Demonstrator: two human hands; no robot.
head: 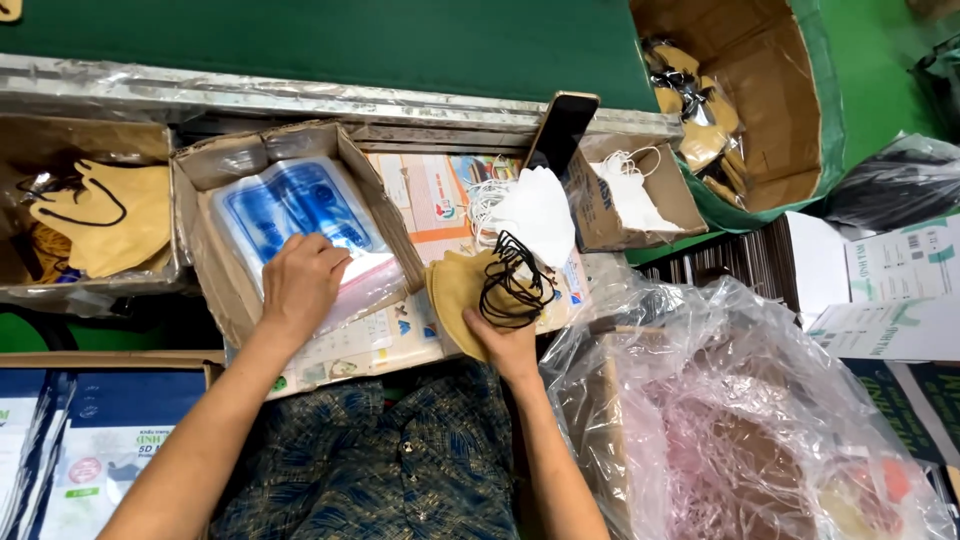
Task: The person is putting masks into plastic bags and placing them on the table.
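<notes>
Tan face masks (462,290) with black ear loops, stacked and pinched at the near edge by the right hand (508,347), fingers closed around the stack. Held above a sheet of printed paper (420,200) on the work surface, right of centre. White masks (538,210) just beyond, with white loops tangled beside. Left hand (298,285) resting palm down, fingers loosely curled, on clear plastic pouches (300,210) with blue print inside an open cardboard box (215,265) at the left. More tan masks (105,215) in a tray at far left. Small carton (625,200) of white masks to the right, dark phone (560,130) propped against it. Big cardboard box (780,100) of tan masks at far right. Crinkled clear plastic bag (740,400) over a carton at near right. Blue printed packets (110,440) at near left.
</notes>
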